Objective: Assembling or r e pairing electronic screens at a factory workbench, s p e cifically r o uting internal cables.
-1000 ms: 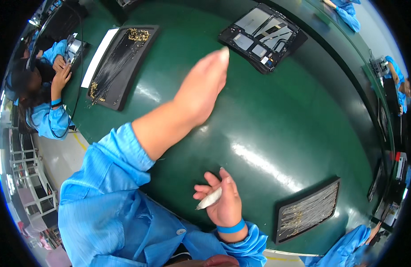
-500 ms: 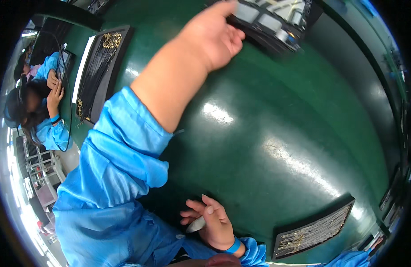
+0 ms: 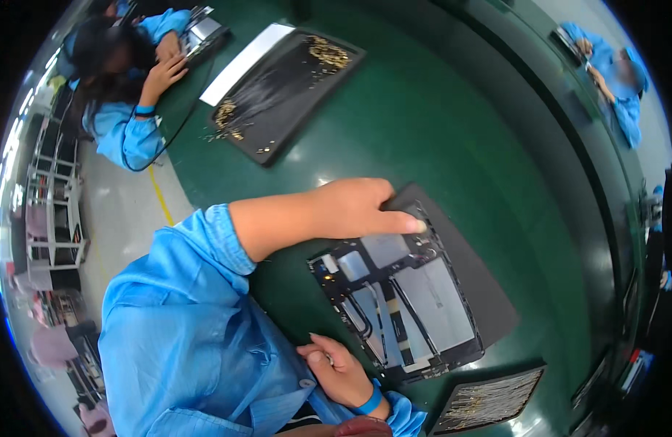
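Note:
My left hand [image 3: 350, 207] reaches across from the left and grips an opened tablet [image 3: 439, 295] by its far edge, thumb on top. The tablet's inside faces up, with pale grey panels, dark strips and flat cables in a black frame. A dark grey flat board [image 3: 492, 309] juts out beyond its right side; whether the two touch is hard to tell. Close to my body, my right hand [image 3: 343, 379] is curled, left of the tablet's near corner, with a blue band at the wrist. What its fingers hold, if anything, is hidden.
A black tray [image 3: 296, 120] of thin black cables with gold ends lies at the far left, beside a white strip [image 3: 247, 62]. A second tray [image 3: 435, 415] of thin cables sits at the near right. Co-workers in blue sit far left and far right. The table [image 3: 467, 175] is green.
My left hand has brought the tablet from the far edge toward me, above the table's middle. The view has shifted. My right hand stays near my body; a whitish thing in it no longer shows.

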{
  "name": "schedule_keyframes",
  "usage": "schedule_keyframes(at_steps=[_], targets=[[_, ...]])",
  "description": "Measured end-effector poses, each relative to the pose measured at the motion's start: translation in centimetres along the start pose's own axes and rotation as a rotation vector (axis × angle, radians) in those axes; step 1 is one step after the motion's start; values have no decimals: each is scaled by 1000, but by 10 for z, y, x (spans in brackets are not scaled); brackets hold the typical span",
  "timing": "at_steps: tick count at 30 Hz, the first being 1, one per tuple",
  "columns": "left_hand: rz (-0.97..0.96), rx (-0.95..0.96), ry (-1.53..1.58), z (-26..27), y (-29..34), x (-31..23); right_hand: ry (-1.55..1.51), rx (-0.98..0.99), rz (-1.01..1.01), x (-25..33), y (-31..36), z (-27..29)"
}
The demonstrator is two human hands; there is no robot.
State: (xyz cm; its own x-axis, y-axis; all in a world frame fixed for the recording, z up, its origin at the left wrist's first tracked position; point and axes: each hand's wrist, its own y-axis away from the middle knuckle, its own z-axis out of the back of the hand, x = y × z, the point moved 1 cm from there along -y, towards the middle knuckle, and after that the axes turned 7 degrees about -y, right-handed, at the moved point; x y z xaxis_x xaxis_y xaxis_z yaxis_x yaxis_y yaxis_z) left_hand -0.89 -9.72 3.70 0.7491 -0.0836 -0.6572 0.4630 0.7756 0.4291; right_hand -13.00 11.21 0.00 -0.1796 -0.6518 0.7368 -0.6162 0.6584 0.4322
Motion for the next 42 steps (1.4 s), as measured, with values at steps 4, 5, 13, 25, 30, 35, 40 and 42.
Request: schedule_keyframes(at_steps=[4,5,13,25,30,35,40,42], targets=[[-27,-613,-120,33,0,18,-153,-107,-123,-1,-7,1],[-13,-739,-209,47,-1,30,-166,-118,-139,-4,-10,2],[365,-930,-544,93,-4,131,-347,-182,-273,9,-19,1],[122,-1197,-339,98,35,100,-178,-284,-279,20,-8,-4],[-474,-975,-649,38,58,46,181,-744,168,27,60,0],[-772,-622,-330,-39,77,44,919,-1170,156,8,90,32],[-721,-607,-402,-58,59,34,1097,-970,110,24,78,29],[-678,-628,-335,-63,56,34,1172,-1017,114,18,76,32]])
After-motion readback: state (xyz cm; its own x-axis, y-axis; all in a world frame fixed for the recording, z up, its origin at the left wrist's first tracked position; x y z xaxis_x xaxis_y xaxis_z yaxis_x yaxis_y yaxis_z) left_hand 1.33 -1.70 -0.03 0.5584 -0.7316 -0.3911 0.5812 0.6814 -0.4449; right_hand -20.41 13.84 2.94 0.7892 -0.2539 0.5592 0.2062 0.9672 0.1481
